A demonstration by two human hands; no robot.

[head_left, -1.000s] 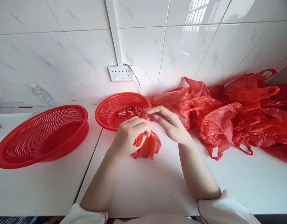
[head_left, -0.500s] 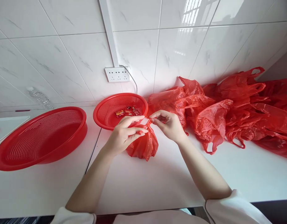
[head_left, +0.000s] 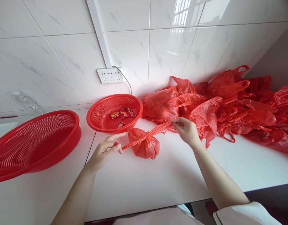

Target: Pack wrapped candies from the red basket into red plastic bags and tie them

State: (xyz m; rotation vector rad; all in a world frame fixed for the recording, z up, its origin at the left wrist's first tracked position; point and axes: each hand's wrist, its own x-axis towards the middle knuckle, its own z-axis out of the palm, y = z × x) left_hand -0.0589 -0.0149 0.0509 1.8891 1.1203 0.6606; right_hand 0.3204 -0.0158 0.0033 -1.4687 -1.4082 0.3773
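Note:
A small, filled red plastic bag (head_left: 147,147) rests on the white counter between my hands, with a knot at its top. My left hand (head_left: 106,150) pinches one handle, drawn out to the left, its index finger stretched straight. The other handle is pulled taut to the right by my right hand (head_left: 186,128), gripped between thumb and fingertips. What the bag contains is hidden by the red plastic. Just behind it stands a round red basket (head_left: 92,125) with several wrapped candies (head_left: 125,114) on its bottom.
A larger red basket (head_left: 73,125) stands at the left, near a clear plastic bottle (head_left: 29,101) by the wall. Many red plastic bags (head_left: 205,106) are heaped along the wall at the right. A power socket (head_left: 110,75) is fixed to the tiles.
My hands have moved apart from the bag's top, left hand to the left and right hand to the right. The handles are now stretched out from a tightened knot. The view has shifted slightly right.

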